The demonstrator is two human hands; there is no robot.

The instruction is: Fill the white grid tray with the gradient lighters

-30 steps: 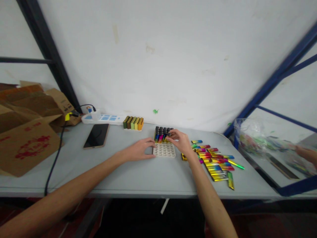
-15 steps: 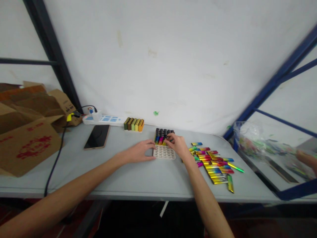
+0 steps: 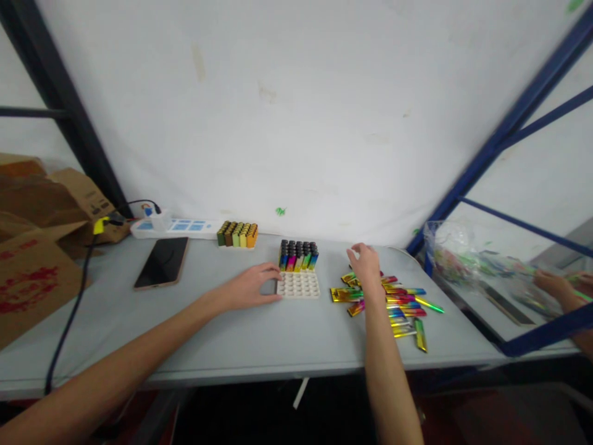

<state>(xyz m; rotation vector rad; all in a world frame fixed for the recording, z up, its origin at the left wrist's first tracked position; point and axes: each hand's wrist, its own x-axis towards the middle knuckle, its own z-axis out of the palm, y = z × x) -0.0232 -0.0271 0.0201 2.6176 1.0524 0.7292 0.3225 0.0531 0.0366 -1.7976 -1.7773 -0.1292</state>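
Observation:
A white tray [image 3: 299, 285] with rows of holes lies on the table. Shiny multicoloured cigarette lighters [image 3: 299, 256] with black tops stand upright in its back rows, while the front holes show bare. My left hand [image 3: 250, 287] holds the tray's left edge, thumb at the near corner and fingers farther back. Over the far side of a loose pile of metallic coloured lighters [image 3: 403, 303], my right hand [image 3: 365, 262] hovers with thumb and index finger apart. Nothing shows between them. The hand and forearm hide part of the pile.
A second block of green, brown and yellow lighters [image 3: 237, 235] stands by the wall, beside a power strip [image 3: 194, 227]. A phone [image 3: 162, 262], a cable and cardboard boxes [image 3: 41, 259] are at left. Beyond the blue frame [image 3: 486, 151], another person's hand [image 3: 553, 287] works near plastic bags.
My right hand has left the standing lighters and moved right, over the loose pile. My left hand stays at the tray. The view has shifted to the right.

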